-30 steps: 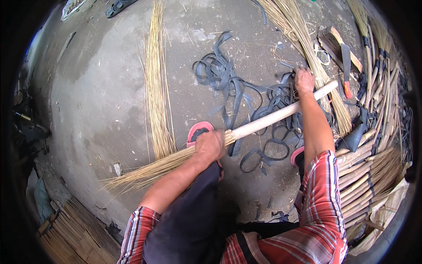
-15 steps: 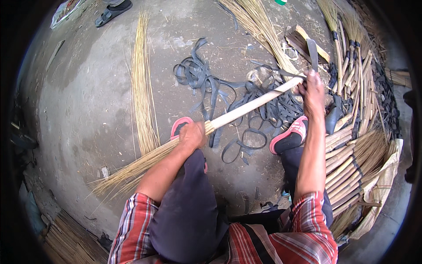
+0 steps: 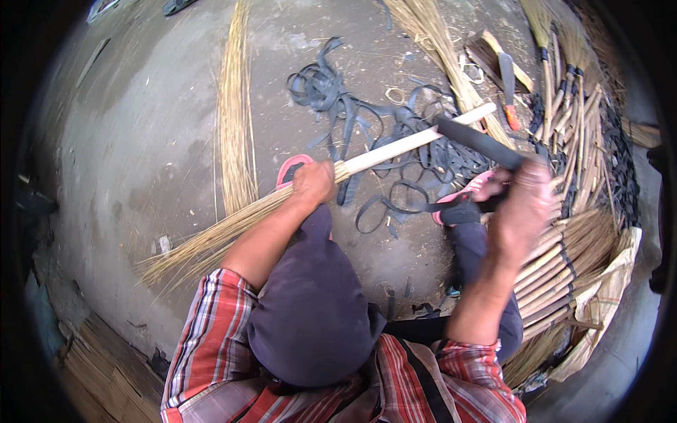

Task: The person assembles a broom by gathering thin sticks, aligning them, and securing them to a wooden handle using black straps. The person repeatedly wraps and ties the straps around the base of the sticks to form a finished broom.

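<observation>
My left hand (image 3: 314, 182) is closed around a broom (image 3: 211, 243) where its straw meets the pale wooden handle (image 3: 395, 149). The straw lies across my left thigh and fans out to the lower left. Out to the right, my right hand (image 3: 523, 204), smeared by motion, grips a black rubber strip (image 3: 479, 143). The strip stretches taut to the handle, near its far end. From below that hand, a thinner length runs left toward the floor. A knife (image 3: 508, 77) with an orange handle lies beyond, touched by neither hand.
Tangled black rubber strips (image 3: 317, 88) lie on the floor. Loose straw bundles (image 3: 236, 106) rest ahead and at far right (image 3: 430, 35). A wood block (image 3: 497, 60) sits beside the knife. Stacked brooms (image 3: 546, 282) and a white sack (image 3: 603, 310) are at my right.
My right hand has moved back toward me and right, drawing the black strip taut. The knife is now plainly seen apart from it. The left hand keeps its hold on the broom.
</observation>
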A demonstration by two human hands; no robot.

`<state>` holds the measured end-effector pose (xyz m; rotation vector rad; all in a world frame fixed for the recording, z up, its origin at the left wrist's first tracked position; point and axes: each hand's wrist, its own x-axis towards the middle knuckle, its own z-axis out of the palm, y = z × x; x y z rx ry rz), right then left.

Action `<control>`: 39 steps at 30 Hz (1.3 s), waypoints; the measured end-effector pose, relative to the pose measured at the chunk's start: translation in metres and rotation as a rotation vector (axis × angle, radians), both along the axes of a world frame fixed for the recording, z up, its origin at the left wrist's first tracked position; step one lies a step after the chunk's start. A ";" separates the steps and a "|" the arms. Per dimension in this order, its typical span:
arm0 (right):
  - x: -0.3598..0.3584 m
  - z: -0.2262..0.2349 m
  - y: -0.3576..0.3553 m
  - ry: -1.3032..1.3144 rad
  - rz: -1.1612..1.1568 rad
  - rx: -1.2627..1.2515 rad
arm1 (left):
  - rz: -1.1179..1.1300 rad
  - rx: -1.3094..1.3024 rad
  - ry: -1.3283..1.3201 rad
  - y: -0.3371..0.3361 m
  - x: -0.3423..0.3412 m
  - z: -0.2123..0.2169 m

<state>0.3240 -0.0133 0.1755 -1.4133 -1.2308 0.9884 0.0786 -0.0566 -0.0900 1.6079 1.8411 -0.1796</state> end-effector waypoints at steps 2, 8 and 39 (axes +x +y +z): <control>-0.037 -0.064 -0.012 0.123 0.134 -0.176 | -0.002 -0.007 0.000 -0.002 0.001 -0.001; -0.114 -0.218 -0.059 0.114 0.172 -0.785 | 0.031 0.149 -0.053 -0.011 0.002 -0.013; -0.097 -0.168 -0.102 0.112 0.331 -0.896 | 0.074 0.148 -0.058 -0.011 0.002 -0.012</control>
